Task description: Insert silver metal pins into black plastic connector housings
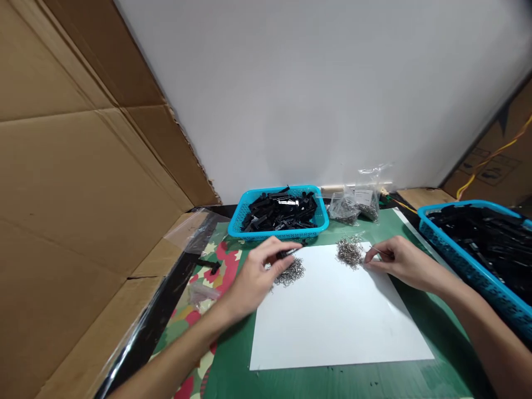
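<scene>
Above the left pile of small metal springs (pixel 291 272), my left hand (pixel 261 271) grips a small black plastic part (pixel 287 253) between thumb and fingers. At the edge of the second pile of small metal springs (pixel 349 252), my right hand (pixel 394 259) is closed in a pinch. Whatever its fingertips hold is too small to make out. Both piles lie on the far part of a white sheet (pixel 341 321). My left hand partly covers the left pile.
Behind the sheet stands a blue basket (pixel 278 237) of black plastic parts; another blue basket (pixel 477 271) is at the right. Clear bags of metal pieces (pixel 353 208) lie at the back. A black part (pixel 210 265) rests at left, near a cardboard wall (pixel 83 183).
</scene>
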Demonstrator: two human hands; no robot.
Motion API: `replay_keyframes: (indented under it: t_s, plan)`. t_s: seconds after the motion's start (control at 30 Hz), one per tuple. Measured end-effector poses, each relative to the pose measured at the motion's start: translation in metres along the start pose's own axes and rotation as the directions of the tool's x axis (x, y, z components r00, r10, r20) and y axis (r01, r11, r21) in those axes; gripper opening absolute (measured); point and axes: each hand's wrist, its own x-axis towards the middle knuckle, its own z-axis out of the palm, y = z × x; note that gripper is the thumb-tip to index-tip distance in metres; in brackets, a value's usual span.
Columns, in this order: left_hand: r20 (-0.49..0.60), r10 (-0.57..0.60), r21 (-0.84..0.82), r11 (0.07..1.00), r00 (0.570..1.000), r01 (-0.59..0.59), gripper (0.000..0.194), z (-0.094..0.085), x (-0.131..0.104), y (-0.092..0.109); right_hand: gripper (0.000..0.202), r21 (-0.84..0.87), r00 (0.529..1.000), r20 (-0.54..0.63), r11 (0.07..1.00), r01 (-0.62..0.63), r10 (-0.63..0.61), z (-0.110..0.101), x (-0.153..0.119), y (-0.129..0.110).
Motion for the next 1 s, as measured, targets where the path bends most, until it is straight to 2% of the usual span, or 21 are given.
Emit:
replay_keyframes:
  t_s: [0.13, 0.23, 0.37, 0.47, 0.63, 0.77, 1.0]
  plan:
    - [0.110, -0.124, -0.283, 0.947, 0.986, 0.151, 0.029, 0.036, -0.035, -0.004, 0.029, -0.016, 0.998, 0.035, 0.999, -0.044, 0.045, 0.003, 0.004, -0.003]
    - [0.171, -0.130, -0.327, 0.928, 0.977, 0.180, 0.028, 0.046, -0.048, -0.005, 0.028, -0.035, 0.997, 0.054, 0.998, -0.048, 0.050, 0.004, 0.004, -0.005]
    - [0.181, -0.130, -0.340, 0.922, 0.975, 0.186, 0.028, 0.046, -0.052, -0.006, 0.026, -0.046, 0.993, 0.118, 0.999, -0.015, 0.020, -0.001, -0.003, -0.012]
    - [0.235, -0.151, -0.334, 0.915, 0.960, 0.226, 0.030, 0.047, -0.053, -0.008, 0.027, -0.022, 0.985, 0.168, 0.999, -0.033, 0.036, -0.005, -0.008, -0.018]
    - [0.247, -0.177, -0.337, 0.906, 0.953, 0.256, 0.030, 0.049, -0.054, -0.013, 0.026, -0.039, 0.993, 0.080, 0.996, -0.081, 0.083, -0.005, -0.007, -0.018]
    - [0.233, -0.193, -0.334, 0.904, 0.953, 0.265, 0.028, 0.050, -0.054, -0.015, 0.026, -0.104, 0.996, 0.050, 0.992, -0.068, 0.073, 0.000, -0.003, -0.015]
    - [0.220, -0.187, -0.317, 0.914, 0.957, 0.251, 0.026, 0.050, -0.052, -0.015, 0.028, -0.183, 0.994, 0.100, 0.983, -0.030, 0.049, 0.004, -0.004, -0.016]
